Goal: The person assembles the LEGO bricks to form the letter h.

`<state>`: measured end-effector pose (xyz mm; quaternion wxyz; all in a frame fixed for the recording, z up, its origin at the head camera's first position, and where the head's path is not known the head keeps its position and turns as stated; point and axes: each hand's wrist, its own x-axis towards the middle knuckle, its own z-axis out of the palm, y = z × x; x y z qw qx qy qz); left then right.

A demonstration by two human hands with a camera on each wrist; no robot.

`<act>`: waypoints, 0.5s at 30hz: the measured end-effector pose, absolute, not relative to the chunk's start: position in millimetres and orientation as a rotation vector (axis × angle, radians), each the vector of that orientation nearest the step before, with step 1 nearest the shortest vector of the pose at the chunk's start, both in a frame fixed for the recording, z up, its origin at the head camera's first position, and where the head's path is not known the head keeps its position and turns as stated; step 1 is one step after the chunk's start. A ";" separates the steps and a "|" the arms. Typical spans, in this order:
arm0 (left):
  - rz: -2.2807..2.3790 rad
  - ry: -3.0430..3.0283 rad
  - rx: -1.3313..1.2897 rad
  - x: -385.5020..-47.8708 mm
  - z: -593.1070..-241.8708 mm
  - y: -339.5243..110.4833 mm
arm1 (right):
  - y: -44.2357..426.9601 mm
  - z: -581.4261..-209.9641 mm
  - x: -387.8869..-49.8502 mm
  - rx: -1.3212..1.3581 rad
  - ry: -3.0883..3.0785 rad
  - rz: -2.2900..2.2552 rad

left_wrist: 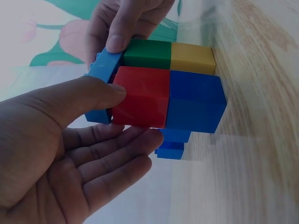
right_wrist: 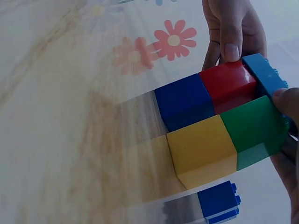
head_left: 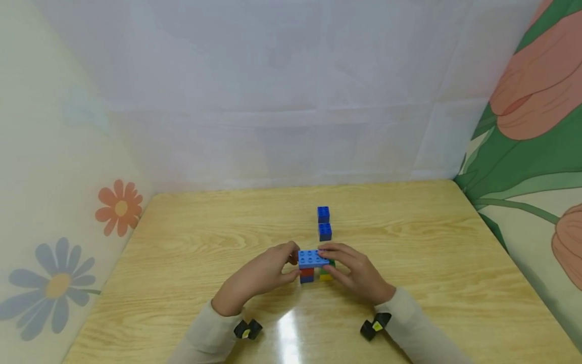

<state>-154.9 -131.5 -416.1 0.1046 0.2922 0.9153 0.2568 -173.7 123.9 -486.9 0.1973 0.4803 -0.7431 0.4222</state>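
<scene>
Over the middle of the pale wood-grain tabletop [head_left: 204, 222], roughly midway between its left and right edges, a long light-blue plastic brick with round studs [head_left: 311, 258] is lying across two short stacks, studs up. A glossy red plastic brick [left_wrist: 141, 97] is sitting on a dark-blue plastic brick [left_wrist: 196, 101] in the stack toward the left edge; a green plastic brick [right_wrist: 253, 128] is sitting on a yellow plastic brick [right_wrist: 203, 154] in the stack toward the right edge. The two stacks are standing with a gap between them.

The person's left hand [head_left: 268, 273] is pinching the red brick, its thumb resting on the near face and its fingers reaching along the far side. The right hand [head_left: 354, 268] is holding the light-blue brick near its right end, thumb at the near edge and fingers at the far one. Whether that brick is sitting fully pressed down cannot be told.

Two small dark-blue studded bricks [head_left: 325, 231] are standing beyond the stacks, toward the tabletop's far edge, one just behind the other. A white cloth [head_left: 291, 101] is hanging behind that edge.
</scene>
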 end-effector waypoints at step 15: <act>0.762 2.688 0.868 -156.6 -417.2 -131.8 | 127.4 -481.4 -174.6 1.370 -2.147 1.146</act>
